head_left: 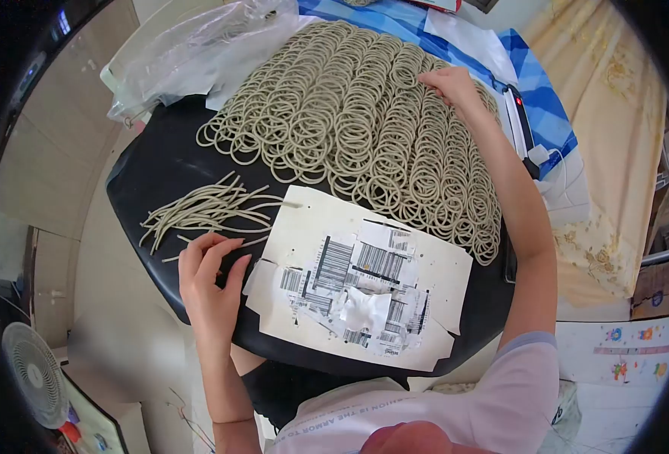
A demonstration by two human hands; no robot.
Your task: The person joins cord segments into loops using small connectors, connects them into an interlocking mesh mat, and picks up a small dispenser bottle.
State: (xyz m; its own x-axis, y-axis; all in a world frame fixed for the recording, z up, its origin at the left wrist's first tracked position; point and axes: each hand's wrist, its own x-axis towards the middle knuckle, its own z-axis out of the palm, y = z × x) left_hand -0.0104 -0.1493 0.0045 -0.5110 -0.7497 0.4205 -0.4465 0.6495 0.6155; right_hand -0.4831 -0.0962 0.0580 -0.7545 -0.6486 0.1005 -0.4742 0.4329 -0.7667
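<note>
Rows of overlapping beige cord rings (319, 113) cover the far part of the black tabletop. My right hand (453, 85) reaches over them at the back right, its fingertips pinched on the edge of a ring (405, 74) lying on top of the rows. At the near left, my left hand (209, 280) curves beside a loose pile of straight cord pieces (198, 210). Its thumb and index finger are apart. One cord piece passes by its fingertips; whether they touch it I cannot tell.
A cardboard sheet (444, 284) with barcode labels and a crumpled white scrap (366, 310) lies nearest my body. Clear plastic bags (183, 57) are heaped at the back left. A power strip (520, 125) sits at the right edge, a fan (35, 374) at the lower left.
</note>
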